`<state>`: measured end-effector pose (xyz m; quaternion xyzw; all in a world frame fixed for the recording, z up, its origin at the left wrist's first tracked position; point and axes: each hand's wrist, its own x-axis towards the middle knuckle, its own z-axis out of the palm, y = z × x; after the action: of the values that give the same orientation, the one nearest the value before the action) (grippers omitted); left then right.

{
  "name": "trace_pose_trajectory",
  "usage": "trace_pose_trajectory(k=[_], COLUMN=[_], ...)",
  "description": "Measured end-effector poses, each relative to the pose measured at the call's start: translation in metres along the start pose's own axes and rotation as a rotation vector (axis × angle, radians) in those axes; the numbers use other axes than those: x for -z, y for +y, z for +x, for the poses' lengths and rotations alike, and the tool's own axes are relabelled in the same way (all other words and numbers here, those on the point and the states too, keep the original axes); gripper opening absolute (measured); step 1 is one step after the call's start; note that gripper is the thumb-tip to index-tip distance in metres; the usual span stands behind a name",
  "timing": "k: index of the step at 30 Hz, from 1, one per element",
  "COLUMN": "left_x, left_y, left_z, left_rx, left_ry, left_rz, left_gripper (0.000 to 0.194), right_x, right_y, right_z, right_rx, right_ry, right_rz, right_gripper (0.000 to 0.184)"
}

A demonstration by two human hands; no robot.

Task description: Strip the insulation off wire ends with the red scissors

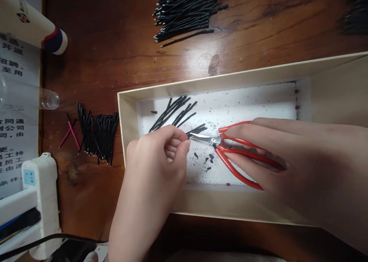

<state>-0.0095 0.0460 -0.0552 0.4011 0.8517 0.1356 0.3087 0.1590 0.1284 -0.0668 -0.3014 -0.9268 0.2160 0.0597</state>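
Note:
My right hand (267, 154) grips a pair of red-handled scissors (240, 174) over a shallow cardboard box (212, 200). The blades point left and meet the fingertips of my left hand (163, 154). Thumb and forefinger of that hand are pinched together; a thin black wire seems to be between them, mostly hidden by the fingers. Several short black wires (184, 114) lie on the box's white floor, just beyond my left hand. Small black scraps (211, 158) are scattered below the scissors' blades.
A big pile of black wires (186, 13) lies on the wooden table beyond the box. Left of the box are more black wires (105, 135) and crossed pink-and-black pieces (69, 133). A white power strip (43, 200), a white bottle (37, 24) and a clear plastic tube (50, 99) stand farther left.

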Motion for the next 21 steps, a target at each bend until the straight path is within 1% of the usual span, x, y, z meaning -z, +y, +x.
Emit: trace_pose_trajectory(k=[5,9,13,16,21], left_x=[0.0003,0.0006,-0.0006,-0.0006,-0.0001], left_y=[0.0003,0.0006,-0.0002,-0.0008,0.0003], left_z=[0.0005,-0.0001,0.0001,0.0004,0.0002], left_rx=[-0.009,-0.003,0.008,0.014,0.039], left_ry=[-0.006,-0.01,-0.007,0.0,-0.011], left_rz=[0.0,-0.001,-0.006,-0.016,-0.024], left_gripper=[0.014,0.014,0.013,0.012,0.01], right_x=[0.0007,0.0001,-0.0026,-0.003,-0.0025], right_y=[0.001,0.0029,0.0032,0.0027,0.0033], right_z=[-0.0008,-0.0008,-0.0003,-0.0013,-0.004], right_rx=[-0.007,0.014,0.043,0.053,0.017], right_ry=[0.013,-0.008,0.055,0.058,0.047], right_rz=[0.021,0.033,-0.008,-0.012,-0.018], right_gripper=[0.022,0.022,0.017,0.013,0.011])
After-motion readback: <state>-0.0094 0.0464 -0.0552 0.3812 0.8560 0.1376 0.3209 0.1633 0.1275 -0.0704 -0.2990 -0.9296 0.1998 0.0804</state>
